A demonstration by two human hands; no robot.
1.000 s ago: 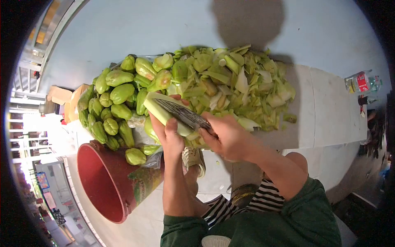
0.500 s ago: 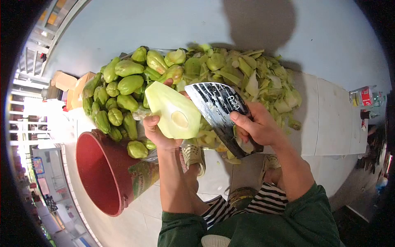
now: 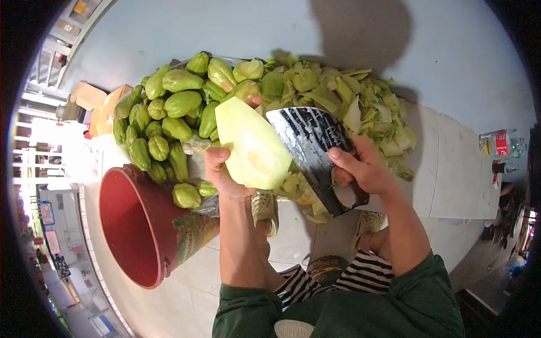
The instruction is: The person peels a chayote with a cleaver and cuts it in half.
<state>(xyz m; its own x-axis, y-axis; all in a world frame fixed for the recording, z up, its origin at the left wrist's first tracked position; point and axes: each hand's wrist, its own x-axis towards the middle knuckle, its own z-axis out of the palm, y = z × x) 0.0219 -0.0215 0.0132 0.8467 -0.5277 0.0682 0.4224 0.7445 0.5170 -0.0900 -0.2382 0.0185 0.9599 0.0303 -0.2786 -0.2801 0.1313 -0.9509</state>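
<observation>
A pale, peeled chayote half (image 3: 251, 143) with a hollow in its cut face rests in my left hand (image 3: 225, 172), thumb on its left edge and fingers behind it. My right hand (image 3: 369, 169) grips a broad dark blade (image 3: 310, 143) with a curved, streaked face and a pale upper edge. The blade's left side is beside the chayote; whether they touch I cannot tell. Behind both lie peelings and cut pieces (image 3: 389, 121). Whole green chayotes (image 3: 183, 104) are piled to the left.
A red bucket (image 3: 186, 231) lies tipped, its mouth to the left. Cardboard boxes (image 3: 110, 107) stand at the left by a barred gate. A plastic bottle with a red label (image 3: 500, 143) is at the far right. My shoes are below my hands.
The blade was first edge-on against the chayote; it has swung right and turned its broad face to view. The chayote has turned too, and its cut face with the hollow now shows.
</observation>
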